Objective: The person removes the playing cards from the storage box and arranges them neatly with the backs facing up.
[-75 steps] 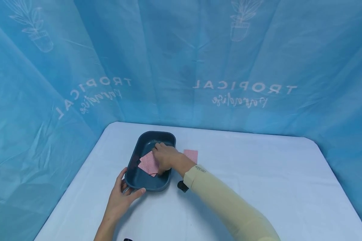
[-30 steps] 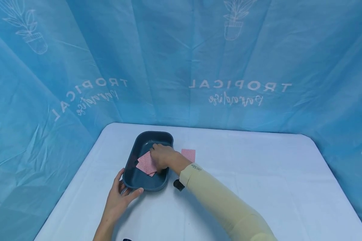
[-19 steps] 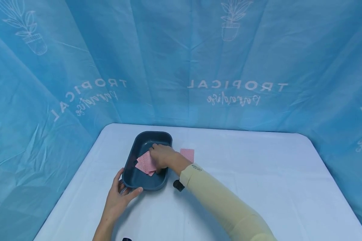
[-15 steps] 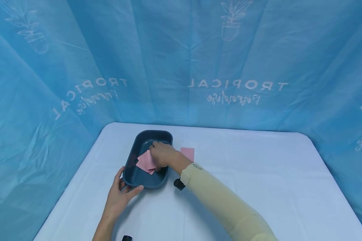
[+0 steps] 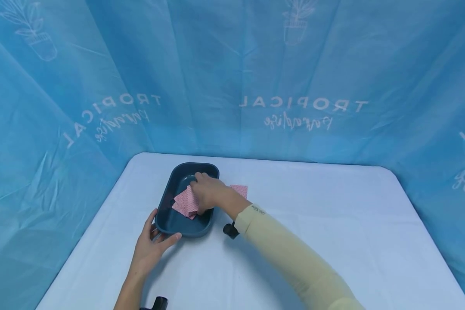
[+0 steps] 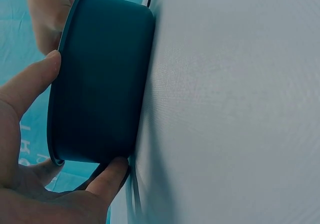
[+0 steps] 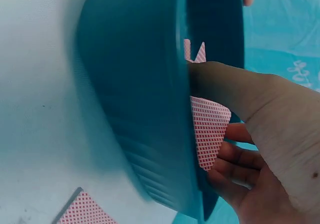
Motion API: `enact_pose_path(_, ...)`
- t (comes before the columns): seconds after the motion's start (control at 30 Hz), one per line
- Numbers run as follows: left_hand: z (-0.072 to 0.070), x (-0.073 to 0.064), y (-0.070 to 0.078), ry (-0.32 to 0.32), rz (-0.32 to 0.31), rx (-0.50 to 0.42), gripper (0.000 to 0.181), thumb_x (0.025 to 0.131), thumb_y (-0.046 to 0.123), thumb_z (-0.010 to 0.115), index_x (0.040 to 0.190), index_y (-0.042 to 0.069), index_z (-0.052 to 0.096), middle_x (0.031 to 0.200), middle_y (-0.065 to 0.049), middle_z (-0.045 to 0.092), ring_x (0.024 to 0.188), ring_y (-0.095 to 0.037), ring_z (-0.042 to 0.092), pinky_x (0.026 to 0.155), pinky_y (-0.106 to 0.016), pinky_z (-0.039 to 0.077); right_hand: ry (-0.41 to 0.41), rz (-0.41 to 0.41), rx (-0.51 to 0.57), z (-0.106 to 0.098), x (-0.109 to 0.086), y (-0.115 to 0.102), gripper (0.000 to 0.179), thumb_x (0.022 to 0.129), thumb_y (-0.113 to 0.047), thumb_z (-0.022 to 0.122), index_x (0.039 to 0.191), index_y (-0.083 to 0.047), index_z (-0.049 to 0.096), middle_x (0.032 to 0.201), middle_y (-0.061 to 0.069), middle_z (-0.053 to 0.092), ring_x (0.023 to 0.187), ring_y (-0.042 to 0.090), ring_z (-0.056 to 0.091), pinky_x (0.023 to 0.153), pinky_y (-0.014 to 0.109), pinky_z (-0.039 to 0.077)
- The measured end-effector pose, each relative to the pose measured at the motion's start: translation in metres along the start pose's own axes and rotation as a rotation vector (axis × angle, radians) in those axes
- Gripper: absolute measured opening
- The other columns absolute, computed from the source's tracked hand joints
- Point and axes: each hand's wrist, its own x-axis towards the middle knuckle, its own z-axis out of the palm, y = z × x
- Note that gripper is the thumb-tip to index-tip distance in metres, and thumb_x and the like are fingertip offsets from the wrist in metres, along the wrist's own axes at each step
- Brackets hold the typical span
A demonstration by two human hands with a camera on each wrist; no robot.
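Note:
A dark blue rectangular tub (image 5: 180,224) stands at the left of the white table in the head view. My left hand (image 5: 149,249) grips its near left corner, thumb at the near rim and fingers along the side. My right hand (image 5: 210,192) reaches over the right rim into the tub. Between its thumb and fingers, a red-and-white checked square (image 7: 211,134) shows in the right wrist view. Other checked squares (image 5: 180,202) lie overlapped under and beside it, partly hidden by the right hand.
Another checked square (image 5: 240,190) lies on the white table (image 5: 314,224) just right of the tub, partly behind the right forearm. Black wrist-worn devices show below the right wrist (image 5: 230,230) and at the bottom edge (image 5: 160,303). A blue printed curtain (image 5: 217,86) hangs behind and at the sides.
The right hand's checked square now tilts up from the others, and that hand has moved slightly. The left hand keeps its place at the tub corner. The head view has shifted a little.

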Motion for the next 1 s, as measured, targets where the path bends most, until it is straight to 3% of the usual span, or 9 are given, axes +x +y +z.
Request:
enact_pose_path(0.33, 0.005, 0.0, 0.003, -0.021, -0.008, -0.008, 0.106, 0.077, 0.041, 0.08, 0.155, 0.03, 0.009, 0.149, -0.026, 0.028, 0.129, -0.043, 0.041, 0.096, -0.049, 0.043, 0.014, -0.013, 0.02, -0.007, -0.016, 0.008, 0.085, 0.067, -0.047, 0.085, 0.136, -0.013, 0.051, 0.121, 0.002, 0.044, 0.107, 0.016, 0.039, 0.089, 0.031, 0.049)
enact_pose_path(0.67, -0.005, -0.002, 0.001, -0.009, -0.015, -0.024, 0.107, 0.077, 0.04, 0.081, 0.155, 0.033, 0.009, 0.15, -0.023, 0.028, 0.131, -0.04, 0.039, 0.096, -0.046, 0.043, 0.058, -0.035, 0.068, -0.011, -0.021, 0.006, 0.084, 0.068, -0.048, 0.084, 0.136, -0.014, 0.049, 0.12, 0.001, 0.043, 0.109, 0.015, 0.038, 0.083, 0.03, 0.05)
enact_pose_path(1.0, 0.001, -0.002, 0.003, -0.001, -0.013, -0.009, 0.106, 0.077, 0.04, 0.081, 0.154, 0.035, 0.009, 0.15, -0.024, 0.027, 0.13, -0.042, 0.04, 0.095, -0.047, 0.043, 0.051, 0.002, 0.114, -0.031, -0.032, 0.021, 0.092, 0.065, -0.046, 0.087, 0.139, -0.013, 0.045, 0.127, 0.003, 0.041, 0.115, 0.016, 0.037, 0.093, 0.034, 0.048)
